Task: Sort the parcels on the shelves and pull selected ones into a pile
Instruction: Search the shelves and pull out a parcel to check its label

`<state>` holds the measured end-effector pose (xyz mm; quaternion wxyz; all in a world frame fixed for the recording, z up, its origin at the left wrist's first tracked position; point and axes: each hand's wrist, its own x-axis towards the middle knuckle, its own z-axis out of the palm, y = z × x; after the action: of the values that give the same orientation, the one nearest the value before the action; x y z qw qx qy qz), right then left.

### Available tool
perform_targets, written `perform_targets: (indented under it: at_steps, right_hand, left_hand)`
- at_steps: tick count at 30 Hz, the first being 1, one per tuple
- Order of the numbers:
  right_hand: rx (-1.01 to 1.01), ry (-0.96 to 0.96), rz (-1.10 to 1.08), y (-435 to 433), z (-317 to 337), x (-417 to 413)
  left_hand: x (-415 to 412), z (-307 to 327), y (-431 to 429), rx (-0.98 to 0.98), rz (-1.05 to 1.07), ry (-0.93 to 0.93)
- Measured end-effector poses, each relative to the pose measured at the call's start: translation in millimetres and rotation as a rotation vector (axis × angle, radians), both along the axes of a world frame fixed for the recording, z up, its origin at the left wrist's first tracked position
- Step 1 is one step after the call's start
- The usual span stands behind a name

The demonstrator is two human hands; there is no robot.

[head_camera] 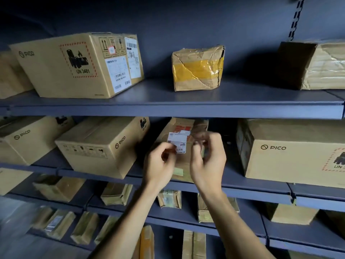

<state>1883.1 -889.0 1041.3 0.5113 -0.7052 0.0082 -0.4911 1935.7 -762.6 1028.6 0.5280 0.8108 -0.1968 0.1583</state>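
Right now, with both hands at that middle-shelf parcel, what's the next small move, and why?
Probably smooth the white label flat and read it before pulling anything. The left hand pinches its lower corner, the right hand is blurred beside it, and the label looks lifted off the tilted parcel, so the choice seems not yet made.

The matt, blue-grey painted metal shelves bore smooth brown cardboard PICO boxes, a crumpled brown cardboard parcel banded with glossy yellow plastic tape, and white paper labels.
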Motion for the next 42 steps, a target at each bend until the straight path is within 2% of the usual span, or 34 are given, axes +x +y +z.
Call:
perform_targets:
  at_steps: [5,7,9,12,18,21,24,27,31,33,36,42]
  right_hand:
    - [0.209,0.424,0.008,2.3,-60.6,16.2]
    - [0.328,0.557,0.038,3.7,-71.0,23.6]
    - [0.419,0.628,0.063,6.1,-79.6,31.0]
    - [0.501,0.619,0.078,9.9,-91.2,41.3]
    - [0.637,0.461,-0.143,-12.3,-91.3,49.9]
    - [0.640,0.436,-0.203,-25.2,-91.9,44.8]
    - [0.632,0.423,-0.284,-19.2,-93.9,34.4]
    - [0.669,0.388,-0.390,-1.0,-94.2,19.6]
    - [0.614,0.418,-0.335,20.6,-104.7,10.4]
    - [0.560,0.455,-0.256,26.2,-104.8,12.7]
    - [0.524,0.458,-0.207,22.6,-97.9,17.0]
    - [0.603,0.506,-0.114,-7.7,-78.0,38.7]
  left_hand:
    - [16.0,-31.5,29.6,0.104,0.196,0.114]
    - [32.2,-33.1,38.3,0.064,0.239,0.195]
    - [48.1,-34.9,43.9,-0.056,0.205,0.340]
    - [60.5,-46.5,41.5,-0.177,0.126,0.529]
    - [47.3,-61.0,22.3,-0.131,0.086,0.409]
    - [52.5,-61.3,17.3,-0.147,0.047,0.385]
    - [94.4,-53.2,14.2,-0.210,0.150,0.328]
    - [154.3,-40.2,6.7,-0.171,0.118,0.364]
    - [209.1,-27.0,-8.4,-0.022,-0.018,0.478]
    - [221.0,-30.3,-12.4,-0.015,-0.079,0.548]
    - [225.3,-44.5,-9.3,-0.101,-0.126,0.634]
    - [172.5,-73.9,10.6,-0.304,0.001,0.506]
